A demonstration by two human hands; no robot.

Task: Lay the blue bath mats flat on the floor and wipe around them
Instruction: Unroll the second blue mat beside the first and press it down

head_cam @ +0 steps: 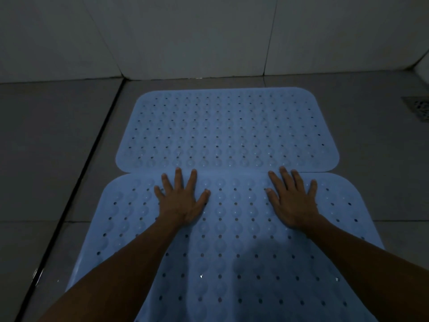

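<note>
- My left hand (180, 201) and right hand (293, 201) lie flat, fingers spread and gripping nothing, palms pressing the near mat (232, 252) just behind its far edge.
- The far mat (227, 129) lies flat on the floor (58, 147) near the wall (185, 36); the mats' facing edges meet.
- A drain (417, 108) sits at the floor's right edge.

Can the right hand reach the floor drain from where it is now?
Probably yes. The right hand lies flat on the near mat; only bare floor lies between it and the drain, though it looks a long stretch.
</note>
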